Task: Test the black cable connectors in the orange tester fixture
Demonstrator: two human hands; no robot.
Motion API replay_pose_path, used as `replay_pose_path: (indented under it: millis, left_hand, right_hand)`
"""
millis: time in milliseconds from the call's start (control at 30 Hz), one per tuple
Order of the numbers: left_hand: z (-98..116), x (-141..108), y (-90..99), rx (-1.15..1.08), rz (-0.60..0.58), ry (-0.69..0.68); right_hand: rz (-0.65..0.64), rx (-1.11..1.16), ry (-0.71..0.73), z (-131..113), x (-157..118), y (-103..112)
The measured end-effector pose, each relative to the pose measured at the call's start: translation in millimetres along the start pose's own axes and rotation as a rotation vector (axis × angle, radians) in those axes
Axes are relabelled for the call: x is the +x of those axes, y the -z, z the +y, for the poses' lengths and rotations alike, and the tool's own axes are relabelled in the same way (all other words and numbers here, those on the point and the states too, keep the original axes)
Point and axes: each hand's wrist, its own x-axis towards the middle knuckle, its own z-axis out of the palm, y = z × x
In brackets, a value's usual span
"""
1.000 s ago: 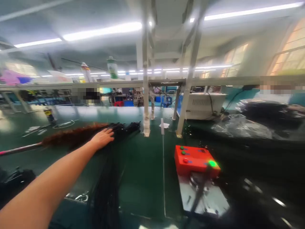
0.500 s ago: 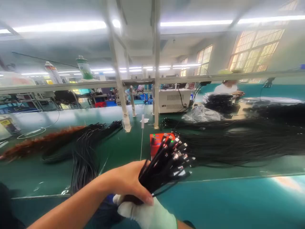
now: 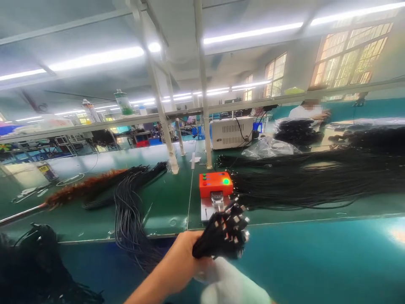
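A bundle of black cables [image 3: 218, 236] with small metal plug ends rises in front of me, the plugs fanned toward the upper right. My bare left hand [image 3: 186, 261] is wrapped round it just below the plugs. Right under that, my right hand [image 3: 230, 283] in a white glove is curled against the lower part of the bundle; its fingers are partly hidden and blurred. Just behind the plugs stands a small orange-red tester box [image 3: 215, 183] with a glowing green light, coloured buttons and a metal socket plate at its front.
More black cables [image 3: 316, 181] cover the bench's right side; others [image 3: 129, 207] hang over its front edge at left. Upright posts [image 3: 207, 139] carry a shelf [image 3: 142, 120] above the green bench [image 3: 171, 202]. Behind are a beige box [image 3: 232, 133], plastic bag [image 3: 268, 147] and a person [image 3: 305, 112].
The view has tilted and shifted, so more of the tester box shows. Its green light now glows clearly. Both hands and the cable bundle sit lower and slightly further right relative to the bench.
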Motion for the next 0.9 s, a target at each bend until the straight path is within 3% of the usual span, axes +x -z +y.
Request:
replay_pose_path:
  millis: [200,267,367,533,633,767,900]
  left_hand:
    - [-12.8,1.3,-23.4,0.081,-0.069,-0.094]
    - [-11.9,4.1,-20.4,0.104,-0.146,-0.084]
    - [-6.1,5.8,-7.3,0.081,-0.205,-0.127]
    - [-10.9,4.9,2.8,-0.259,-0.325,-0.118]
    - [-26.0,7.8,-5.3,-0.408,-0.188,-0.073]
    - [-44.4,17.2,-16.7,-0.452,0.023,-0.061]
    - [-53.7,26.9,-20.9,-0.475,0.059,-0.034]
  right_hand:
    - [0.144,0.021,0.099,-6.0,-22.1,42.6]
    - [0.158,-0.047,0.118,-15.8,-24.3,43.2]
    - [0.080,-0.173,0.121,-38.9,-23.0,34.1]
    - [-0.098,-0.269,0.039,-56.8,-12.4,20.6]
    - [0.018,-0.293,0.019,-42.9,-6.3,15.5]
    - [0.198,-0.232,0.097,-27.8,-6.6,13.0]
    - [0.374,-0.219,0.094,-30.6,-2.4,16.9]
